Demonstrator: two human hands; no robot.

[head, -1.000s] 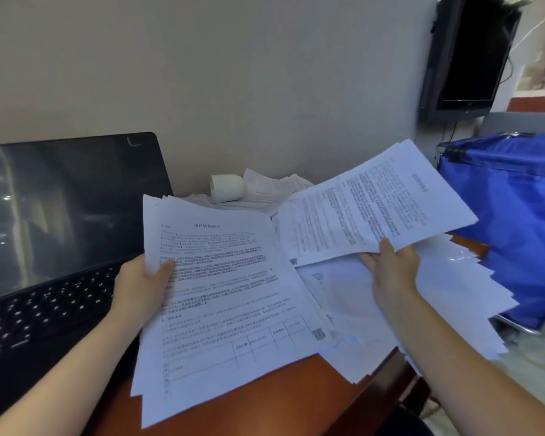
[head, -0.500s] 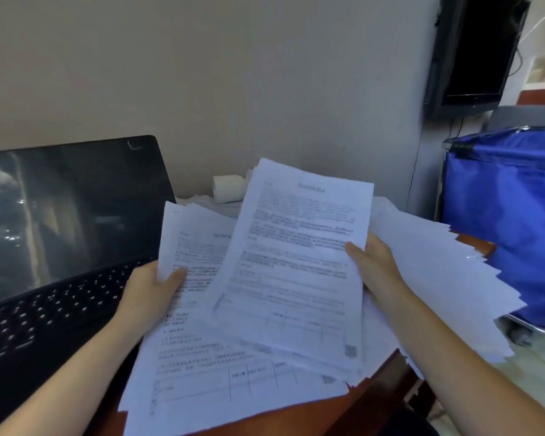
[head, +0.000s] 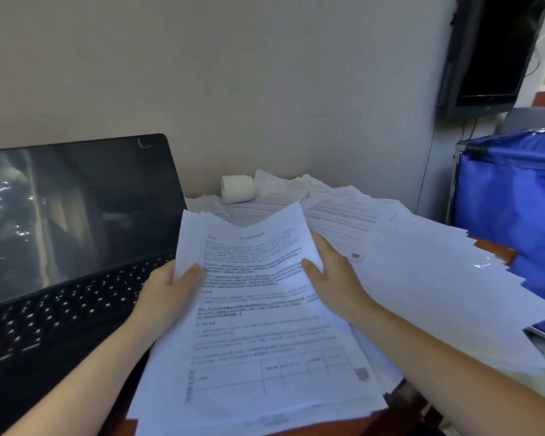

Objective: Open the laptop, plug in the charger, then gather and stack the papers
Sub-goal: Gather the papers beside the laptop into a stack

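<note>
At the middle of the counter [head: 493, 251], the left hand [head: 167, 291] grips the left edge of a stack of papers [head: 265, 335], its thumb lying on the top sheet and its fingers curled beneath. The right hand [head: 337, 278] grips the opposite edge of the same stack in the same way, thumb on the printed face and fingers hidden behind. Both forearms reach in from the bottom of the view. The top sheet carries lines of printed text, a table near its lower end and a small square code at the lower right corner. Its upper edge sags a little between the two hands, and the lower end of the stack rests on the counter near its front edge.

To the right of the stack, loose papers [head: 438, 294] lie fanned out over the counter, their corners reaching past its right edge. More printed sheets [head: 343, 215] lie behind them, toward the wall [head: 265, 73]. A white roll [head: 237, 189] lies on its side at the back, just beside the wall.

To the left, the laptop [head: 76, 231] stands open, its dark screen showing reflections and its keyboard just beside the left hand. At the far right stands a blue bag [head: 516, 199] in a metal frame, and a dark monitor [head: 488, 51] hangs above it.
</note>
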